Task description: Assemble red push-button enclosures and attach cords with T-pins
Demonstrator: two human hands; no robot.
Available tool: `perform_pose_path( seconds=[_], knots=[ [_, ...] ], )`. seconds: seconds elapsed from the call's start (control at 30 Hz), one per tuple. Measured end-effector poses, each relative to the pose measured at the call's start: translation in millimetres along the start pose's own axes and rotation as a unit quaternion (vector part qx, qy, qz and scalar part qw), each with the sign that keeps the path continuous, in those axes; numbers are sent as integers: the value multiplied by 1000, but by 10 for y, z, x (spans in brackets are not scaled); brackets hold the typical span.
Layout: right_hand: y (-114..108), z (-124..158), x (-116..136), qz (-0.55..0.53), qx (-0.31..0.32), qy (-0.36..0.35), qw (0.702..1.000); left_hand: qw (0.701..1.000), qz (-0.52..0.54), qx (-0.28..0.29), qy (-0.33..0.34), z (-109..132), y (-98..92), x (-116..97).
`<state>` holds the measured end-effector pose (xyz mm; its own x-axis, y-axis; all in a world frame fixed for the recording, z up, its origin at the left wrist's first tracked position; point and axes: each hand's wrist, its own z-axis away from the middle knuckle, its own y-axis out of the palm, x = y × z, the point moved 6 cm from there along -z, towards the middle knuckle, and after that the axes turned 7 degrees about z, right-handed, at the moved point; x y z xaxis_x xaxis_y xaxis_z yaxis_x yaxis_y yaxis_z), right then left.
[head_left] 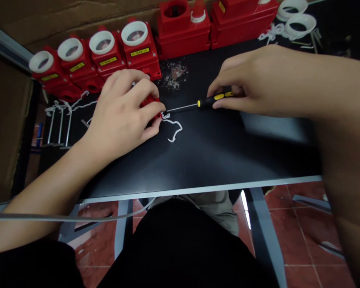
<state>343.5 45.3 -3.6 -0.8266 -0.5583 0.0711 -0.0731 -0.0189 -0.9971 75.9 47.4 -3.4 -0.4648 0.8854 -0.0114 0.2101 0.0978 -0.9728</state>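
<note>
My left hand (124, 108) is closed over a small red box (148, 102) lying on the black table (216, 160), mostly hiding it. My right hand (258, 80) grips a screwdriver (195, 105) with a black and yellow handle, held level. Its metal tip meets the box's right side by my left fingertips. A white cord (174, 130) trails from the box onto the table.
A row of red boxes with white round caps (102, 52) lines the back left, larger red boxes (213, 24) behind. Debris (174, 76) lies mid-back. White rings (298, 18) sit at the back right, white cords and metal pins (60, 120) at left. The table edge (198, 189) runs near me.
</note>
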Motion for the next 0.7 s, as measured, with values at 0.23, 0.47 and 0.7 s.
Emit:
perform_pose_path(
  seconds=[0.23, 0.47, 0.7],
  knots=[
    [1, -2, 22, 2, 3, -6, 1000, 999, 31, 18, -36, -26, 13, 12],
    [12, -8, -12, -35, -2, 13, 999, 999, 17, 20, -39, -48, -9, -16],
    [58, -32, -155, -85, -19, 43, 995, 995, 58, 34, -67, -62, -8, -11]
  ],
)
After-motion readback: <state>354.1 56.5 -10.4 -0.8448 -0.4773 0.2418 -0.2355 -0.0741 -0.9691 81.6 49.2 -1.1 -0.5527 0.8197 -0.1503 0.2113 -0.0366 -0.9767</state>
